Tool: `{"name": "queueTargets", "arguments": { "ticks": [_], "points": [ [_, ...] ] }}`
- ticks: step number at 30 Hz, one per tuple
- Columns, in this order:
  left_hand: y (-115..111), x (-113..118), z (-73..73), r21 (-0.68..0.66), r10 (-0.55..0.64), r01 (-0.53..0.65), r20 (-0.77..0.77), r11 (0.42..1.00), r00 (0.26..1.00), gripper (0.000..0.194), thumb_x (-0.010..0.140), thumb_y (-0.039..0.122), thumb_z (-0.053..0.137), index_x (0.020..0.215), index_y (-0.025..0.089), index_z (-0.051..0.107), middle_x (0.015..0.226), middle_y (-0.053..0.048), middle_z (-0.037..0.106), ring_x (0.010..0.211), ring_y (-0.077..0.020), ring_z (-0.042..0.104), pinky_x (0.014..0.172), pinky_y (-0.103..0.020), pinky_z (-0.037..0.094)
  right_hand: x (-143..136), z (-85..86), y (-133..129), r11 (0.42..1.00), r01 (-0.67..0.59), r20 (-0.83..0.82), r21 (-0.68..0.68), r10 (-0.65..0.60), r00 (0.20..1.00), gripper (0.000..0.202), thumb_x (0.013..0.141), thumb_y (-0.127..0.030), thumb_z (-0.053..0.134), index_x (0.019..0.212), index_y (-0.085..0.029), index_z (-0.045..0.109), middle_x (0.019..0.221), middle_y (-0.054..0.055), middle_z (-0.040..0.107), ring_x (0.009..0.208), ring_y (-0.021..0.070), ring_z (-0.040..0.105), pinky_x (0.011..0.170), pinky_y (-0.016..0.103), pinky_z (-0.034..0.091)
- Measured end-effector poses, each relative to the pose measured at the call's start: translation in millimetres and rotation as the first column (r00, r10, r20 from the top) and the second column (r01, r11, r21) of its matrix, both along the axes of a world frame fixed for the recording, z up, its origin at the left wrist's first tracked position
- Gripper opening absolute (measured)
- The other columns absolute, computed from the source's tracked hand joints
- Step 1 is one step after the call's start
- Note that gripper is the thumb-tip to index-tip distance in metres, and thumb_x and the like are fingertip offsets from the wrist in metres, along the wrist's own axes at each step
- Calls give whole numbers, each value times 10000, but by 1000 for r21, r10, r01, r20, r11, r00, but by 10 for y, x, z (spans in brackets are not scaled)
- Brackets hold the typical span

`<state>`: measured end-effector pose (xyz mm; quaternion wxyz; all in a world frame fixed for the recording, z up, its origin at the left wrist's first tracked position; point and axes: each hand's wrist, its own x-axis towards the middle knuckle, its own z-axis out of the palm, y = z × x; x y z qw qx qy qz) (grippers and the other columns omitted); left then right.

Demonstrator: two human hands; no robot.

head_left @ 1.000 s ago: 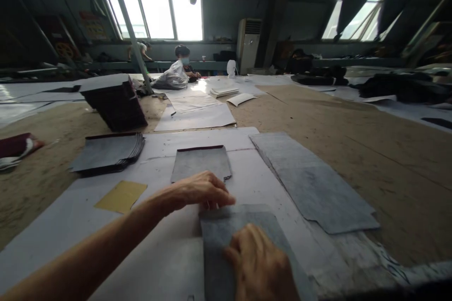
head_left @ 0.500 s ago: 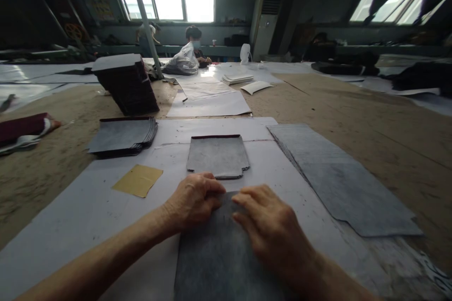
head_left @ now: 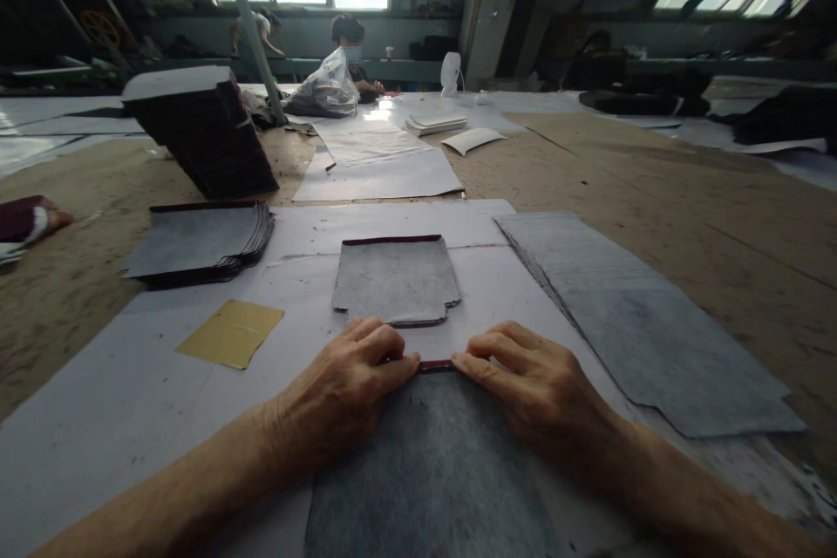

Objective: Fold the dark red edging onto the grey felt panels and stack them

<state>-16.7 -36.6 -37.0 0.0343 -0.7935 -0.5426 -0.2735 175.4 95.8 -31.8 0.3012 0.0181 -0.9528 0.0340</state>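
Observation:
A grey fabric panel [head_left: 425, 471] lies flat in front of me, its far edge turned over in a narrow dark red fold [head_left: 436, 366]. My left hand [head_left: 350, 384] is closed, its thumb pressing the left part of that fold. On the right part, my right hand [head_left: 540, 379] is closed too, thumb and fingers pinching the edge. A short stretch of the fold shows between the two thumbs. Just beyond my hands rests a smaller-looking grey piece [head_left: 396, 279] with notched lower corners and a dark red strip along its far edge.
A fanned stack of grey pieces [head_left: 196, 240] lies at left, with a tall leaning stack [head_left: 202, 135] behind it. Near my left arm is a yellow square [head_left: 232, 333]. Grey panels [head_left: 641, 323] lie at right. A person sits across the table beside a plastic bag [head_left: 325, 90].
The panel's far edge is now turned over, showing dark red. My right hand has shifted right and its fingers have closed on the edge; the left hand stays at its side of it.

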Motion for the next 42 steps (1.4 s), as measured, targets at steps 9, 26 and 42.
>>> {"name": "queueTargets", "arguments": {
  "ticks": [9, 26, 42],
  "points": [
    [-8, -56, 34, -130, -66, 49, -130, 990, 989, 277, 901, 90, 325, 1118, 109, 496, 890, -67, 502, 789, -166, 409, 728, -332, 430, 41, 22, -98, 986, -9, 99, 168, -8, 995, 273, 864, -47, 375, 969, -42, 627, 806, 111, 616, 773, 198, 539, 653, 355, 512],
    [4, -37, 60, -91, -132, 110, -289, 990, 948, 297, 916, 101, 277, 1138, 49, 467, 879, -90, 505, 797, -179, 447, 717, -357, 458, 221, 35, -50, 989, 28, 142, 145, -49, 989, 274, 879, -66, 350, 1016, -42, 586, 872, 123, 618, 883, 213, 543, 741, 362, 529],
    [10, -21, 78, -140, -132, 100, -248, 985, 960, 287, 910, 110, 269, 874, 87, 553, 835, -77, 496, 749, -177, 410, 687, -342, 439, -283, -20, -479, 990, 139, 23, 24, -139, 990, 302, 851, -42, 340, 873, -42, 641, 721, 106, 588, 699, 191, 506, 617, 333, 489]
  ]
}}
